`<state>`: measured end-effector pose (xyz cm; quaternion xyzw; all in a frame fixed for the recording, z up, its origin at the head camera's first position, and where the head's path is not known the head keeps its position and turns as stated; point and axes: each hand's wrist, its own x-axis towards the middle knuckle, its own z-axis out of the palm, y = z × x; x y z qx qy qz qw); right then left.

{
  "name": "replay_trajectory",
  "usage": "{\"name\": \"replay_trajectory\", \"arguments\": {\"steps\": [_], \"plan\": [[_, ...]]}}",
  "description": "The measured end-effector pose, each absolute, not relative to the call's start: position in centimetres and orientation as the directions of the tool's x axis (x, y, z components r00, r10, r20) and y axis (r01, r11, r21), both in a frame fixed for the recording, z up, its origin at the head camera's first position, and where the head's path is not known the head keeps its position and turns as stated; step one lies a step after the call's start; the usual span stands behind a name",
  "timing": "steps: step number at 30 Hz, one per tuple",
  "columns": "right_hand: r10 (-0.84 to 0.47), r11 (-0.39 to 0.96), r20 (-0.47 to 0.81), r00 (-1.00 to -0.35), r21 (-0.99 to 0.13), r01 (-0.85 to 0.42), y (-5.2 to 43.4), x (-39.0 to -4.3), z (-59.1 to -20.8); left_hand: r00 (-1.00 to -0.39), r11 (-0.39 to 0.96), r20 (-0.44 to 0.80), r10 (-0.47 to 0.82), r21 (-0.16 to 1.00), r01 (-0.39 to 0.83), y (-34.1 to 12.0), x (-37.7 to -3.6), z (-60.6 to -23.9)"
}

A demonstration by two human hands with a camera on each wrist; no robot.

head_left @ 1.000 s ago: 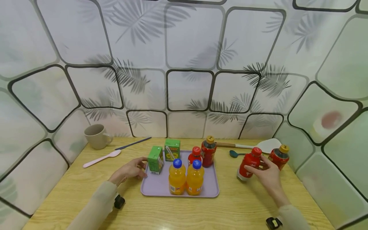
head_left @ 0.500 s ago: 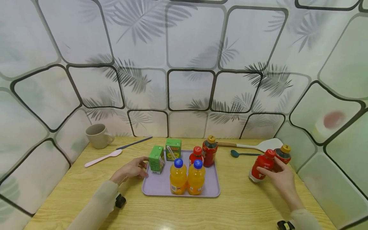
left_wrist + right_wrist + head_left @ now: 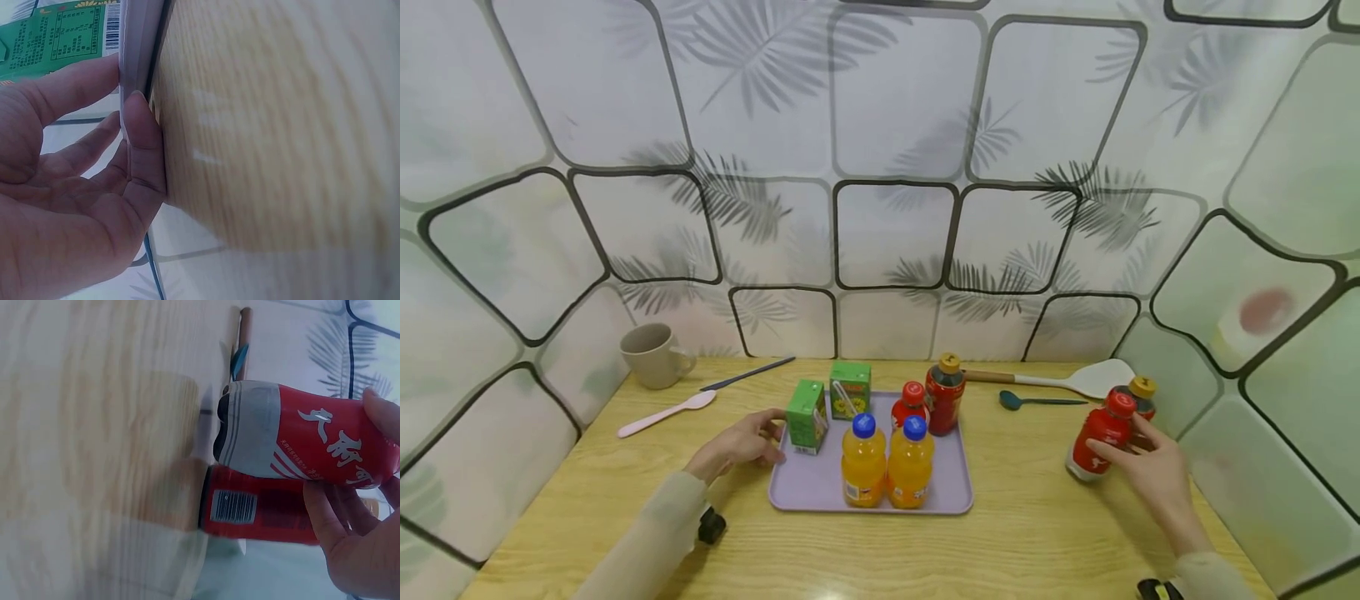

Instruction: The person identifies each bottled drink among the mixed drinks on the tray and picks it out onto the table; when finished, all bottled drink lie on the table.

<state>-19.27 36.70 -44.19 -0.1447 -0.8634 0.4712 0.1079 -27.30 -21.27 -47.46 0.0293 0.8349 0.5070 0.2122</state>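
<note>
My right hand [image 3: 1153, 479] grips a red-labelled drink bottle [image 3: 1103, 437] by its upper part. The bottle leans slightly, its base at or just above the table; contact cannot be told. Right behind it stands a red bottle with a gold cap [image 3: 1142, 392], partly hidden; its barcode side [image 3: 256, 506] shows in the right wrist view. At the other side, my left hand [image 3: 745, 442] pinches the left rim of the lilac tray [image 3: 808, 492]. On this tray are two green drink cartons [image 3: 806, 421], two orange juice bottles [image 3: 862, 467], a small red bottle [image 3: 910, 404] and a dark gold-capped bottle [image 3: 945, 396].
A grey mug [image 3: 651, 358], a pink spoon [image 3: 666, 412] and a dark blue stick [image 3: 748, 373] lie at the back left. Behind the right hand are a white spatula [image 3: 1101, 379] with a wooden handle and a dark green spoon [image 3: 1011, 401]. A patterned curtain [image 3: 895, 233] encloses the table.
The right hand has carried the red-labelled bottle rightward, in front of the gold-capped bottle, which it now partly covers. The left hand and tray have stayed in place.
</note>
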Motion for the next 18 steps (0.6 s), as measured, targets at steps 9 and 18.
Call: {"name": "replay_trajectory", "arguments": {"steps": [9, 18], "plan": [[0.462, 0.522, 0.064, -0.884, -0.826, 0.213, 38.1, -18.8, -44.4, -0.909, 0.484, -0.32, 0.268, 0.86, -0.16, -21.3, -27.3, -47.5], [0.505, 0.479, 0.03, -0.863, -0.841, 0.251, 39.4, -18.3, -44.4, -0.908, 0.487, -0.331, 0.257, 0.856, -0.173, -21.3, -27.2, -47.5]]}}
